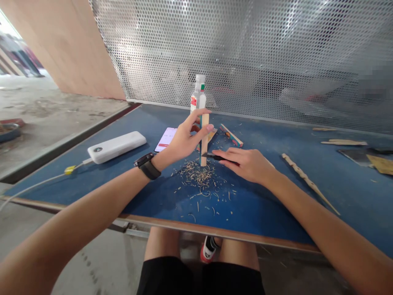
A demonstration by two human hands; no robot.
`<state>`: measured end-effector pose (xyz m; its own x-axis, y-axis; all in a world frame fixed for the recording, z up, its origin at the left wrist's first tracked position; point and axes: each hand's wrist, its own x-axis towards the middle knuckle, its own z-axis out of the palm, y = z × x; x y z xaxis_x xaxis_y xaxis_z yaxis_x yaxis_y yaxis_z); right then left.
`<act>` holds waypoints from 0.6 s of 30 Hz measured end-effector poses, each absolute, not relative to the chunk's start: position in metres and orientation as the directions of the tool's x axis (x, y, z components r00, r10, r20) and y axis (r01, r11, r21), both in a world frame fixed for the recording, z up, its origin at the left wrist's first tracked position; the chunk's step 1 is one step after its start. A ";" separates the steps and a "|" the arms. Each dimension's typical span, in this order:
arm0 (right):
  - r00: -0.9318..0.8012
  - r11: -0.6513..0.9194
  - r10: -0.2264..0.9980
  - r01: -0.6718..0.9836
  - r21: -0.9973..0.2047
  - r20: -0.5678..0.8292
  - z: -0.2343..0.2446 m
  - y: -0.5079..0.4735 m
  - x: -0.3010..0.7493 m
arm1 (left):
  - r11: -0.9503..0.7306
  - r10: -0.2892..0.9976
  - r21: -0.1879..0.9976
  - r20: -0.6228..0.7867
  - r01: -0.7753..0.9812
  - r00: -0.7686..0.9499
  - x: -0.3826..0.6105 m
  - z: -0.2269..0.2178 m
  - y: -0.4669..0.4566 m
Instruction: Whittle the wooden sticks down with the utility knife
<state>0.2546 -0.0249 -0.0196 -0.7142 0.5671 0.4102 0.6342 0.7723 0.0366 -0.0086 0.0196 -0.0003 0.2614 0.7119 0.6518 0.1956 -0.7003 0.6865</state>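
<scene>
My left hand (187, 137) is closed round the top of a pale wooden stick (204, 141) that stands upright on the blue table (276, 196). My right hand (247, 164) lies low beside the stick's foot, fingers closed on a small dark-handled knife (215, 156) whose tip touches the stick near its base. A heap of wood shavings (198, 176) lies on the table just in front of the stick. A black watch sits on my left wrist.
A clear bottle (198, 96) stands behind the stick. A phone (166, 138) and a white power bank (116, 146) with a cable lie to the left. A carved wavy stick (307, 180) lies to the right, more wood pieces at the far right. Perforated metal screen (260, 53) behind.
</scene>
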 end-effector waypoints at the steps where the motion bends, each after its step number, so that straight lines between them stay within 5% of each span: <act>1: -0.725 0.779 0.558 0.625 0.045 0.405 -0.020 -0.025 0.255 | -0.712 0.700 0.675 0.660 0.192 0.272 -0.008 0.000 0.019; 8: -0.747 0.807 0.538 0.591 0.018 0.390 -0.024 -0.029 0.256 | -0.709 0.704 0.666 0.655 0.230 0.275 -0.007 0.002 0.015; 18: -0.776 0.810 0.553 0.586 0.021 0.302 -0.031 -0.031 0.249 | -0.563 0.824 0.809 0.532 0.171 0.195 -0.014 -0.002 0.028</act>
